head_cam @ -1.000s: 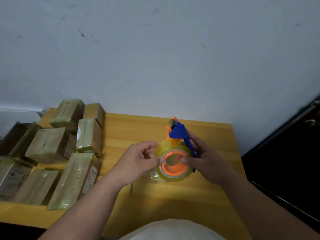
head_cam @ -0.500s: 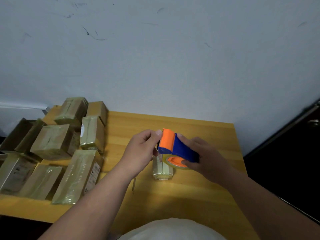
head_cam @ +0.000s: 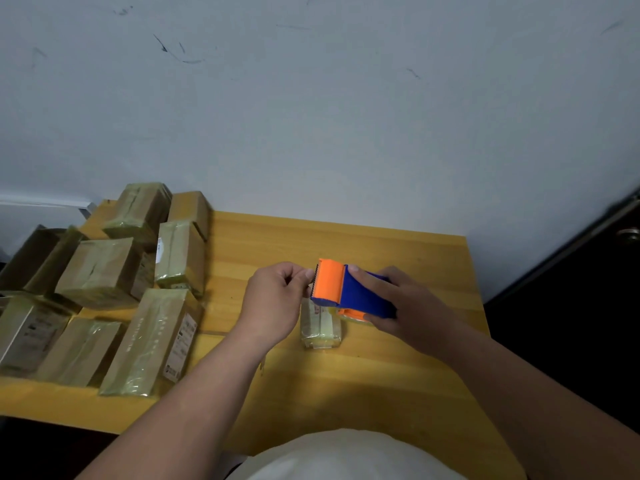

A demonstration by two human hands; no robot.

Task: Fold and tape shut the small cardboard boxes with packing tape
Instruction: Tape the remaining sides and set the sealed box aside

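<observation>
Holding the tape dispenser [head_cam: 349, 289] just above a small box [head_cam: 320, 323], the right hand [head_cam: 405, 306] had its fingers curled over the blue body, with the orange guard and toothed cutter facing left. The left hand [head_cam: 277, 299] sat just beside that cutter, thumb and forefinger pinched together at the toothed edge, apparently on the loose end of the tape, though the clear film itself was too faint to make out. The small box lay on the tabletop [head_cam: 398, 393] directly under the two hands, partly hidden by the dispenser and already glossy with tape. Well off to the left, a heap of taped boxes [head_cam: 138, 306] covered that end of the tabletop, some leaning on one another.

By its size the small box looked light and likely to skid on the smooth wood when the tape was pulled tight, so it would want pinning from above or gripping across its narrow sides. Its cardboard walls seemed thin enough to dent under a hard squeeze. The taped faces were probably slippery, so the edges and corners offered the surer hold. The tape end would cling to itself if let go, so a firm pinch near the cutter seemed wise, with fingertips kept clear of the teeth
</observation>
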